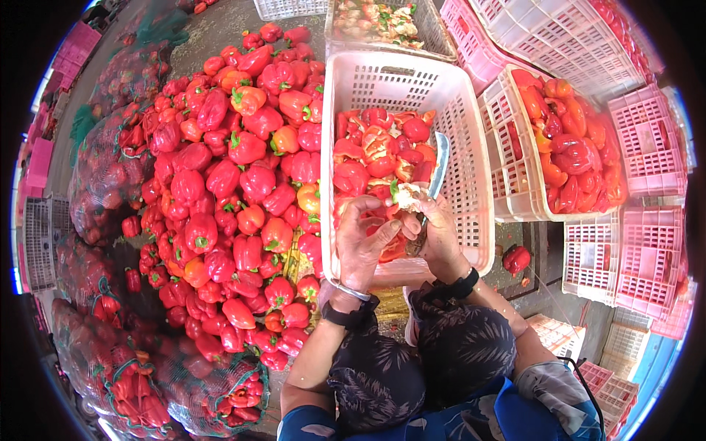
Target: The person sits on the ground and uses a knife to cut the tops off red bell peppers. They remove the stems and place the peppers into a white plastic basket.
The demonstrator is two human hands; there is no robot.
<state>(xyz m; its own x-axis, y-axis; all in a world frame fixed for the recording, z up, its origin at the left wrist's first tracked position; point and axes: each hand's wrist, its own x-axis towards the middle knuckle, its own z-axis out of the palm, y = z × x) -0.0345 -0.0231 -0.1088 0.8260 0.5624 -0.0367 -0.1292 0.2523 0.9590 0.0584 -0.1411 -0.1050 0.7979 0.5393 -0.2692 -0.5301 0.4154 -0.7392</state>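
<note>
A white plastic crate [405,264] stands in front of my knees, with cut red bell pepper pieces [380,146] inside. Over its near end, my right hand [441,223] grips a knife [440,165], its curved blade pointing away from me. A pale, seedy pepper core [408,197] with a green stem sits at the fingers of that same hand, beside the blade. My left hand [358,234] is just left of the core, thumb and index finger apart; red pepper shows between them. What lies under its palm is hidden.
Whole red peppers [237,182] form a large pile on the left, bordered by filled mesh bags [110,171]. Beyond my crate is a crate of cores [380,25]. A crate of cut peppers [573,149] and stacked pink crates [645,143] stand right. One pepper [516,260] lies on the floor.
</note>
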